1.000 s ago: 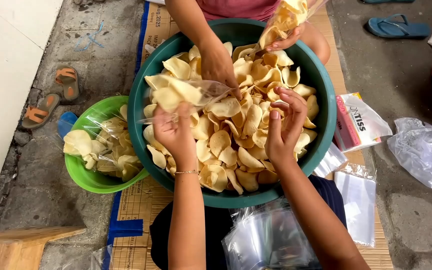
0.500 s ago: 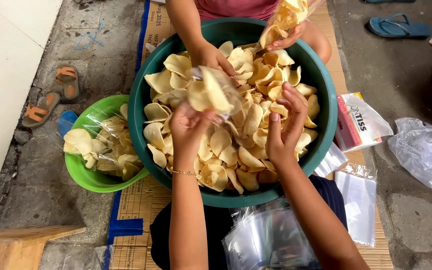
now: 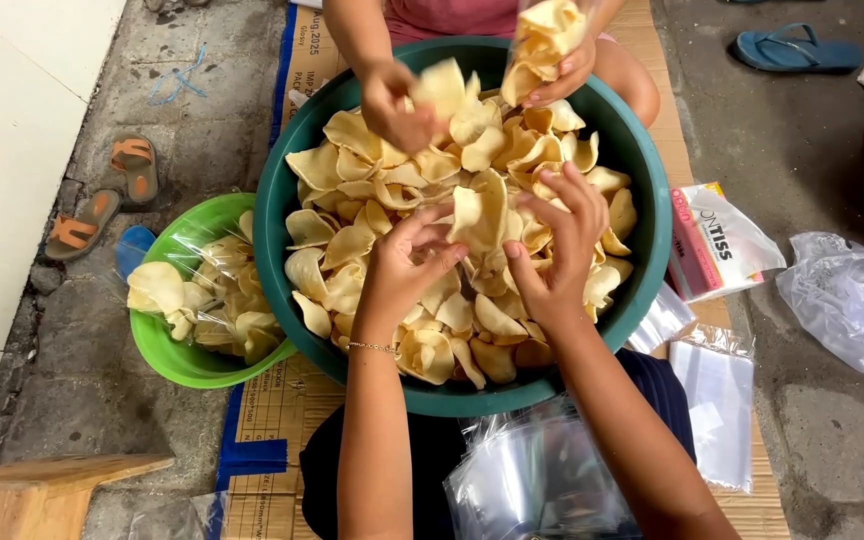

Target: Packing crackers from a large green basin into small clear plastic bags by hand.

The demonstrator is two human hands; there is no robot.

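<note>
A big teal basin point(image 3: 642, 150) is heaped with pale yellow crackers point(image 3: 352, 190). My left hand point(image 3: 402, 270) and my right hand point(image 3: 552, 255) meet over the middle of the heap. Between them they grip a thin clear bag of crackers point(image 3: 480, 212), with the left fingers pinching its side and the right fingers curled round the other side. The bag's film is hard to see. Across the basin, another person's hand point(image 3: 392, 100) lifts crackers, and their other hand point(image 3: 562, 75) holds up a full bag point(image 3: 544, 35).
A green bowl point(image 3: 167, 355) at the left holds filled clear bags. A stack of empty clear bags point(image 3: 537, 480) lies on my lap, with more bags point(image 3: 722, 400) and a tissue pack point(image 3: 717, 240) at the right. Sandals point(image 3: 102, 200), a blue flip-flop point(image 3: 792, 50) and a wooden plank point(image 3: 42, 490) lie around.
My left hand has brought the bag of crackers from the left side of the heap to the middle, against my right hand. The other person's hand has lifted crackers.
</note>
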